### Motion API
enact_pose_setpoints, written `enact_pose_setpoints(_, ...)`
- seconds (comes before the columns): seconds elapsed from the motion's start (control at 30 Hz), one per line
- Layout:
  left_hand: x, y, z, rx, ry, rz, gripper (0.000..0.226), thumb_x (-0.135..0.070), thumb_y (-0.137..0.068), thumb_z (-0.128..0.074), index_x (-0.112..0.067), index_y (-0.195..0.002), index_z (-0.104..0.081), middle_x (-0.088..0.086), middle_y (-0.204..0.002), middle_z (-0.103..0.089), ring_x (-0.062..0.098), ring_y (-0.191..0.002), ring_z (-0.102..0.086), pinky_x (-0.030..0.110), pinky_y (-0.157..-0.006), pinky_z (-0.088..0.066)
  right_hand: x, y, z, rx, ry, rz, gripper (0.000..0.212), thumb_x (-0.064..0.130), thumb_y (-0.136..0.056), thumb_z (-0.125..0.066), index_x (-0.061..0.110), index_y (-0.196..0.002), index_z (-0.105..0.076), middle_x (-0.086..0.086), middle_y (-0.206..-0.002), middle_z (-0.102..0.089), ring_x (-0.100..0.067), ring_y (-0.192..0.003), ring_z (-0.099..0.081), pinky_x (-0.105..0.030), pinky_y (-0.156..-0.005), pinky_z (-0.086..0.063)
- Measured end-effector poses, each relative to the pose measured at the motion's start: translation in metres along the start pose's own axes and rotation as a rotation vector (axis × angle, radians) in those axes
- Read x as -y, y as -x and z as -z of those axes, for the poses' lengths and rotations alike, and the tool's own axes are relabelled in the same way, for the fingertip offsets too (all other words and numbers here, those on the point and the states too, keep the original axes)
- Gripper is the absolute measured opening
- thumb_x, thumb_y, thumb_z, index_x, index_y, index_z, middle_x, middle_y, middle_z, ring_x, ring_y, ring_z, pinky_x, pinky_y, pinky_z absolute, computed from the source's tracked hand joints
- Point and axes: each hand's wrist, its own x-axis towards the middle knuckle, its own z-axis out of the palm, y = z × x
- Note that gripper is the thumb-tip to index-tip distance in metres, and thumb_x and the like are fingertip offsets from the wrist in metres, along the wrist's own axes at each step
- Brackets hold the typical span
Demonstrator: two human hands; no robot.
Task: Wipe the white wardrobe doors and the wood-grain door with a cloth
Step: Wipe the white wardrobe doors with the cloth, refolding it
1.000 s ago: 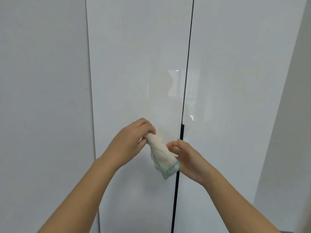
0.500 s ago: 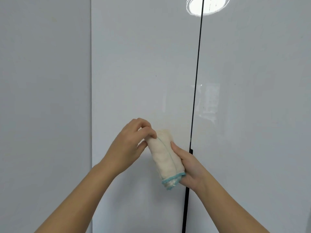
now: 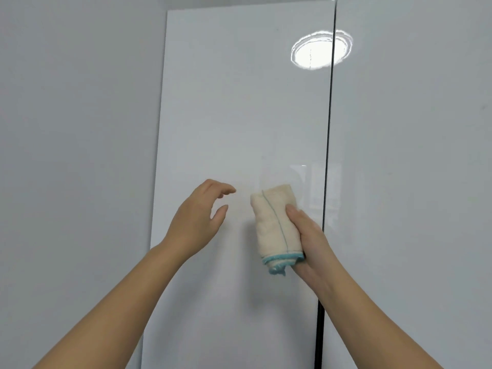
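Your left hand [image 3: 198, 222] has released and spreads just left of the upright cream, blue-hemmed cloth [image 3: 274, 222] your right hand [image 3: 311, 243] grips, glossy white wardrobe door [image 3: 239, 102] behind it.

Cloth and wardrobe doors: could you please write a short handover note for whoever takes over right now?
Right hand grips the folded cloth. Left hand open, empty, apart from it.
Cloth is before the middle door, near the gap to the right door; contact unclear.
Done: cloth folded; no wiped area can be told.
To do: wipe the white doors, then the wood-grain door, not in view.
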Motion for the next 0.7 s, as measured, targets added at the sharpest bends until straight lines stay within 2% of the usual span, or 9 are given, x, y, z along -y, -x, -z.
enact_pose_setpoints(0.13,0.026,-0.035,0.013,-0.038,-0.126,0.094,0.033,-0.008,-0.092,-0.053,-0.021,-0.122,-0.056,-0.011,-0.121,-0.051,0.009,-0.112,-0.049,0.032,-0.086,-0.047,0.038,-0.029,-0.027,-0.046,0.060,0.147,0.041,0.026,-0.095,-0.056,0.002,-0.127,-0.052,-0.019,-0.121,-0.064,-0.030,-0.101,-0.064,-0.039,-0.074,-0.056)
enact_pose_setpoints(0.23,0.036,-0.065,0.019,-0.049,-0.235,0.112,0.034,-0.010,-0.091,-0.051,-0.019,-0.124,-0.055,-0.005,-0.127,-0.050,0.015,-0.114,-0.048,0.032,-0.084,-0.044,0.067,-0.048,-0.049,-0.084,0.088,0.269,0.032,0.023,-0.096,-0.057,0.007,-0.123,-0.054,-0.013,-0.113,-0.067,-0.027,-0.095,-0.065,-0.039,-0.075,-0.057)
enact_pose_setpoints(0.3,0.041,-0.086,0.023,-0.064,-0.302,0.111,0.038,-0.011,-0.091,-0.049,-0.017,-0.129,-0.052,-0.003,-0.133,-0.047,0.017,-0.120,-0.045,0.032,-0.089,-0.042,0.088,-0.062,-0.062,-0.110,0.140,0.366,0.029,0.022,-0.094,-0.060,0.012,-0.121,-0.054,-0.008,-0.111,-0.067,-0.024,-0.094,-0.066,-0.041,-0.080,-0.057)
enact_pose_setpoints(0.4,0.050,-0.118,0.030,-0.047,-0.379,0.154,0.052,-0.012,-0.095,-0.041,-0.013,-0.147,-0.035,0.003,-0.156,-0.026,0.018,-0.142,-0.023,0.034,-0.109,-0.030,0.124,-0.083,-0.081,-0.213,0.377,0.590,0.022,0.026,-0.091,-0.063,0.023,-0.111,-0.053,-0.001,-0.110,-0.063,-0.018,-0.093,-0.064,-0.039,-0.084,-0.055)
enact_pose_setpoints(0.5,0.060,-0.147,0.042,0.013,-0.502,0.145,0.059,-0.011,-0.098,-0.029,-0.007,-0.154,-0.011,0.006,-0.162,0.003,0.018,-0.149,0.001,0.033,-0.119,-0.013,0.162,-0.101,-0.098,-0.308,0.639,0.794,0.024,0.029,-0.088,-0.062,0.027,-0.108,-0.050,0.006,-0.104,-0.060,-0.012,-0.091,-0.061,-0.033,-0.079,-0.052)
enact_pose_setpoints(0.6,0.071,-0.176,0.058,0.023,-0.648,0.145,0.060,-0.012,-0.099,-0.024,-0.004,-0.153,0.001,0.009,-0.161,0.010,0.020,-0.149,0.008,0.033,-0.121,-0.004,0.202,-0.118,-0.112,-0.363,0.748,0.942,0.027,0.029,-0.088,-0.060,0.025,-0.111,-0.048,0.012,-0.094,-0.056,-0.007,-0.085,-0.059,-0.025,-0.069,-0.046)
enact_pose_setpoints(0.7,0.078,-0.197,0.066,0.050,-0.790,0.177,0.059,-0.014,-0.099,-0.021,-0.002,-0.152,0.005,0.012,-0.161,0.011,0.023,-0.149,0.008,0.035,-0.121,-0.004,0.237,-0.137,-0.123,-0.431,0.829,1.085,0.030,0.028,-0.089,-0.058,0.022,-0.116,-0.048,0.013,-0.092,-0.055,-0.008,-0.081,-0.059,-0.026,-0.068,-0.044)
